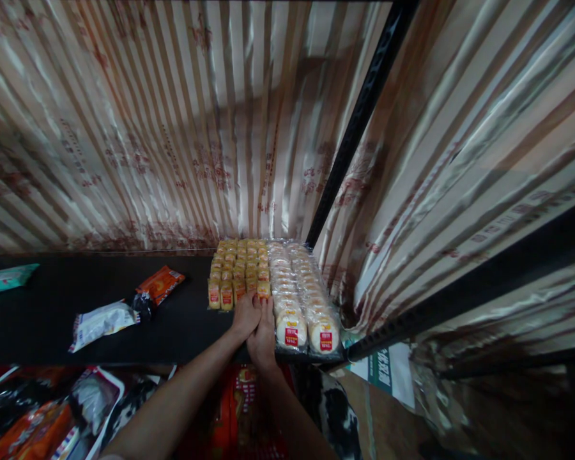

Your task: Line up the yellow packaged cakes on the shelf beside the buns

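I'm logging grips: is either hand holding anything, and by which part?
It cannot be told: the left hand and right hand are at the near edge of the small yellow packets, but any grip is unclear.

The left hand [247, 315] partly hides a yellow packet [239, 289]

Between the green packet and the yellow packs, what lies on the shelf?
A white packet and an orange packet lie between the green packet and the yellow packs, as the head view shows.
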`<state>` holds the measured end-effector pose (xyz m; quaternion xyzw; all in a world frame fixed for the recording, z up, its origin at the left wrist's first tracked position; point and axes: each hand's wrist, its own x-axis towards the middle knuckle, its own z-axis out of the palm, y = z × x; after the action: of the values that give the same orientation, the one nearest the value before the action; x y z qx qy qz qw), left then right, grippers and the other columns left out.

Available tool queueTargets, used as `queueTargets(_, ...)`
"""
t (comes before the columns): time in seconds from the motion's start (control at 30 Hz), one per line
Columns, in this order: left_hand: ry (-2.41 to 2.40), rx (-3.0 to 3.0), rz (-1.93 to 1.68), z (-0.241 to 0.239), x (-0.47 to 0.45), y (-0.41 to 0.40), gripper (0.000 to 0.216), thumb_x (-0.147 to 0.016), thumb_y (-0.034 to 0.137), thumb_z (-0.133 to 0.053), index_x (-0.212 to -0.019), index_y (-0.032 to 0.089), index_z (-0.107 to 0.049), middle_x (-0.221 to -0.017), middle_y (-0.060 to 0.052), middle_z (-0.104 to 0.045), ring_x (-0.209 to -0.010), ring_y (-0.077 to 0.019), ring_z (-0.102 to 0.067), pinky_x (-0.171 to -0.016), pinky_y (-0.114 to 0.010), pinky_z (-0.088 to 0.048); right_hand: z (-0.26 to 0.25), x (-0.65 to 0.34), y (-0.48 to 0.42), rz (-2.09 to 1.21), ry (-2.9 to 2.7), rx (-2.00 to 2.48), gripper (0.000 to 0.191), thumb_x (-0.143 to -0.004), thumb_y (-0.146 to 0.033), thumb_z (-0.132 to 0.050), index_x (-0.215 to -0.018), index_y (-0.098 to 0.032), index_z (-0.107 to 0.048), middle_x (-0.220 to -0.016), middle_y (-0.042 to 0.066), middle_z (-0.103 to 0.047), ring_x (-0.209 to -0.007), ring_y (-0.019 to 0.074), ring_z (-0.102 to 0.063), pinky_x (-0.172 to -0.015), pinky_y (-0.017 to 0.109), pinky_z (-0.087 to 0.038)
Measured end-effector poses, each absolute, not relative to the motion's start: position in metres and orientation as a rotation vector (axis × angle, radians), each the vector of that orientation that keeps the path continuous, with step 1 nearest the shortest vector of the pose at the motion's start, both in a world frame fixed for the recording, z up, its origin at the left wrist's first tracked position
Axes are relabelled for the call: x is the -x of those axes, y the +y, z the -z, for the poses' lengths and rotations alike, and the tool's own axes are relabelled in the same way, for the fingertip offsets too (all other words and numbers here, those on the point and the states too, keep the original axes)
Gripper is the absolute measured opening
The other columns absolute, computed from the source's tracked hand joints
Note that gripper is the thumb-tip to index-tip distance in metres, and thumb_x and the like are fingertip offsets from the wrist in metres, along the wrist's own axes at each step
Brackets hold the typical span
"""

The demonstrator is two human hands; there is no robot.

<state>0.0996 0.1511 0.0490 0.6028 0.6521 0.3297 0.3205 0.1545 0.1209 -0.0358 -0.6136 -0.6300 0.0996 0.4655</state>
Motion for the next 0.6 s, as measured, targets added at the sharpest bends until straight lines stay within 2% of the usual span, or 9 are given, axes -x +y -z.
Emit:
queueTargets(0.13, 1.721, -1.584, -0.879, -0.048, -0.099, 0.149, 0.034, -0.085, 0.014, -0.042, -0.114, 0.01, -0.059, -0.109, -0.013, -0.066, -0.098, -0.0172, -0.061, -0.088, -0.028, -0.045, 0.038, -0.156, 0.115, -0.168, -1.604, 1.436, 0.063, -0.083, -0.024, -0.041, -0.14, -0.003, -0.025, -0.146, 0.025, -0.024, -0.135, 0.0305, -0.025, -0.102, 0.05, -0.034)
queueTargets(0.33, 1.675, -1.562, -0.897, -0.045, -0.098, 0.146, 0.03, -0.084, 0.012, -0.042, -0.106, 0.013, -0.062, -0.094, -0.009, -0.069, -0.084, -0.0156, -0.064, -0.079, -0.027, -0.048, 0.048, -0.158, 0.107, -0.026, -1.697, 1.4, 0.058, -0.085, -0.021, -0.037, -0.14, -0.004, -0.028, -0.145, 0.025, -0.025, -0.135, 0.0327, -0.022, -0.099, 0.055, -0.035)
queueTargets(0.6, 1.667, -1.547, -0.823, -0.036, -0.09, 0.144, 0.038, -0.084, 0.01, -0.043, -0.118, 0.013, -0.058, -0.109, -0.009, -0.067, -0.1, -0.0145, -0.062, -0.09, -0.024, -0.045, 0.042, -0.158, 0.11, -0.033, -1.712, 1.514, 0.059, -0.083, -0.019, -0.039, -0.138, -0.001, -0.03, -0.143, 0.026, -0.029, -0.134, 0.0307, -0.024, -0.101, 0.052, -0.034)
